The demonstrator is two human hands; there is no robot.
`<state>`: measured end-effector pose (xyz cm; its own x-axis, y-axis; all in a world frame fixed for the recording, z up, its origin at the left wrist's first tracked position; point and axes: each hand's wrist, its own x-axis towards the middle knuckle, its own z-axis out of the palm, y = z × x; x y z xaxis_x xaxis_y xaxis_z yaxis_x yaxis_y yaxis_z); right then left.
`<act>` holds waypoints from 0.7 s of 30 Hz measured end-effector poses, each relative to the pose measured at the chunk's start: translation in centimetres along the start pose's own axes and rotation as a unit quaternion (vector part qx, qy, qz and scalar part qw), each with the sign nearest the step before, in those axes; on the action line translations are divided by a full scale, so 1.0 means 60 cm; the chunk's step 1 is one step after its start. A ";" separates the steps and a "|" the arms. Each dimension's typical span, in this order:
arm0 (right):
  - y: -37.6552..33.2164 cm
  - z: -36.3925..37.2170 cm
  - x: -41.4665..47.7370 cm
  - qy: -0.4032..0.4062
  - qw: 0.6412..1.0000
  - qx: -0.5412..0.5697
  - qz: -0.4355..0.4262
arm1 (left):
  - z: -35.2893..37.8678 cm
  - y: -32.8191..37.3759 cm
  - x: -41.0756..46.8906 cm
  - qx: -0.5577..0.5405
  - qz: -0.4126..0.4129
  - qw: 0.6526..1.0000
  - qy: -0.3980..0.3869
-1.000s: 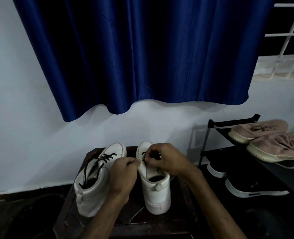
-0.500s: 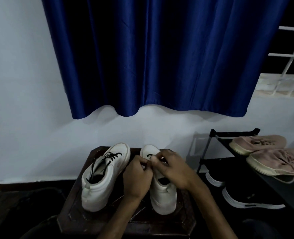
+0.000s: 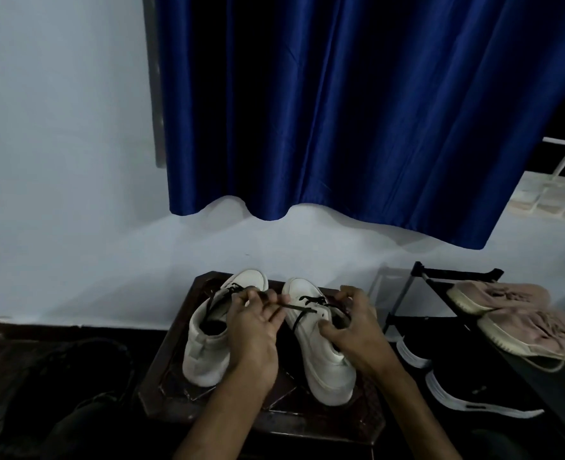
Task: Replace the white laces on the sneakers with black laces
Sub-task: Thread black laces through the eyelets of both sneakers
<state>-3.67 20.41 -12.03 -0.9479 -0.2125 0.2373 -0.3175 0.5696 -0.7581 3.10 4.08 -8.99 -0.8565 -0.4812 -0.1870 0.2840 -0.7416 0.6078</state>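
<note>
Two white high-top sneakers stand toes away from me on a dark wooden stool (image 3: 161,380). The left sneaker (image 3: 208,346) carries a black lace up its front. The right sneaker (image 3: 324,360) has a black lace (image 3: 302,313) threaded through its lower eyelets. My left hand (image 3: 254,330) pinches one end of that lace between the two shoes and holds it taut. My right hand (image 3: 350,323) grips the other end at the right side of the shoe's collar. No white lace is in sight.
A black shoe rack (image 3: 420,277) stands to the right, with two beige sneakers (image 3: 520,313) on top and black sneakers (image 3: 467,390) below. A blue curtain (image 3: 357,111) hangs on the white wall behind. Dark floor lies to the left of the stool.
My hands have drawn apart, the left toward the left shoe and the right to the right side of the right shoe, stretching the black lace. The camera has tilted and shifted.
</note>
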 end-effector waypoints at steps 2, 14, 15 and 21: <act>-0.006 0.003 -0.004 0.014 1.000 0.012 0.007 | 0.001 0.002 0.000 0.016 0.025 1.000 0.007; -0.006 0.008 -0.003 0.043 0.998 0.019 0.052 | -0.020 0.037 0.002 0.530 0.134 0.815 -0.190; -0.005 0.011 -0.004 0.046 0.996 0.031 0.067 | -0.017 0.065 -0.009 0.447 0.108 0.870 -0.176; -0.009 0.015 -0.002 0.045 0.994 0.050 0.086 | 0.019 0.258 -0.070 -0.016 0.133 0.958 -0.254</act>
<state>-3.35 19.40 -12.21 -0.9880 -0.0436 0.1485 -0.1498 0.5086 -0.8479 10.57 -4.85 2.09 -0.8494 -0.3716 0.3747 0.5266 -0.6427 0.5565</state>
